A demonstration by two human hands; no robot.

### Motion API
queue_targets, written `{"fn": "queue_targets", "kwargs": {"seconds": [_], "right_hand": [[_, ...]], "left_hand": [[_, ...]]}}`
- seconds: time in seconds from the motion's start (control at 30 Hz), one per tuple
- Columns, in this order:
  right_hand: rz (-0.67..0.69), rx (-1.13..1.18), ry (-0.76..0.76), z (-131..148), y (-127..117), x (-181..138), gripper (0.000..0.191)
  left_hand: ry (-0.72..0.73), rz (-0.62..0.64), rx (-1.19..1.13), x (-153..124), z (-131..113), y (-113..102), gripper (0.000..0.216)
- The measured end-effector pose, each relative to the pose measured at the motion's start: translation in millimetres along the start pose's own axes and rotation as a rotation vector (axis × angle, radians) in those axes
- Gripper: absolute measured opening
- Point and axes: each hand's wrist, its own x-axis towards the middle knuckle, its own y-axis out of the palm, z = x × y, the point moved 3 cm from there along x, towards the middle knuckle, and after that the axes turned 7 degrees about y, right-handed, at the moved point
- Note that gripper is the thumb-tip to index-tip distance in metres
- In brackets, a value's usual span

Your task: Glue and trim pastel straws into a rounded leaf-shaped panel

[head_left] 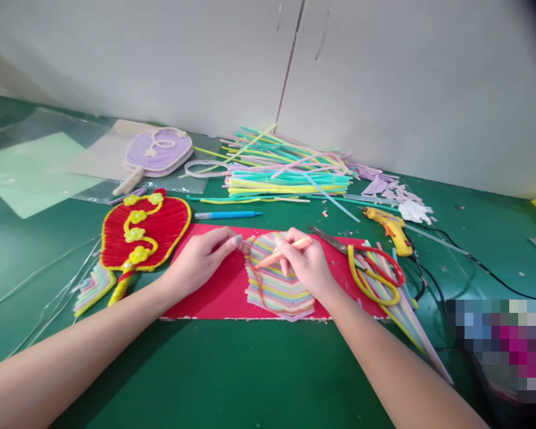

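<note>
A striped pastel pipe-cleaner panel [280,291] lies on a red sheet [214,298], with an orange-brown line drawn across it. In my right hand [307,262] is a peach-orange marker [274,258], held like a pen. Its tip points down-left over the panel's left part; whether it touches is unclear. My left hand [208,253] rests on the red sheet, thumb and fingertips closed together at the panel's upper left edge. Beside my right hand lie scissors [384,271] with red and yellow handles, over a bunch of pastel pipe cleaners [422,339].
To the left lies a red fan [111,232] with yellow flowers; behind it, a purple fan [138,152]. A blue marker [227,215] sits beyond the red sheet. Bundled pipe cleaners [290,182] lie at the back. A yellow glue gun [390,229] with a black cord is at right.
</note>
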Motion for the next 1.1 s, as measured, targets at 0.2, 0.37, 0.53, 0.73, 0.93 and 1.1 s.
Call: {"fn": "queue_targets", "kwargs": {"seconds": [0.2,0.37,0.53,0.73,0.93,1.1], "right_hand": [[-0.023,-0.01,-0.012,-0.2,-0.4,0.0,0.033],[-0.012,-0.037,-0.03,2.4,0.4,-0.6,0.03],[0.011,0.008,0.0,1.1,0.5,-0.3,0.032],[0.013,0.022,0.017,-1.4,-0.2,-0.3,0.031],[-0.005,0.036,0.022,-1.2,-0.7,-1.4,0.032],[-0.008,0.039,0.03,-2.2,-0.3,-0.7,0.031]], "left_hand": [[-0.013,0.006,0.019,-0.5,0.4,-0.2,0.036],[-0.033,0.006,0.042,-1.2,0.1,-0.6,0.038],[-0.022,0.01,0.033,-1.2,-0.1,-1.0,0.037],[-0.021,0.003,0.027,-1.1,-0.8,-0.5,0.037],[-0.021,0.009,0.019,-0.3,-2.0,-0.4,0.037],[-0.022,0.009,0.029,-0.2,-2.0,-0.8,0.037]]}}
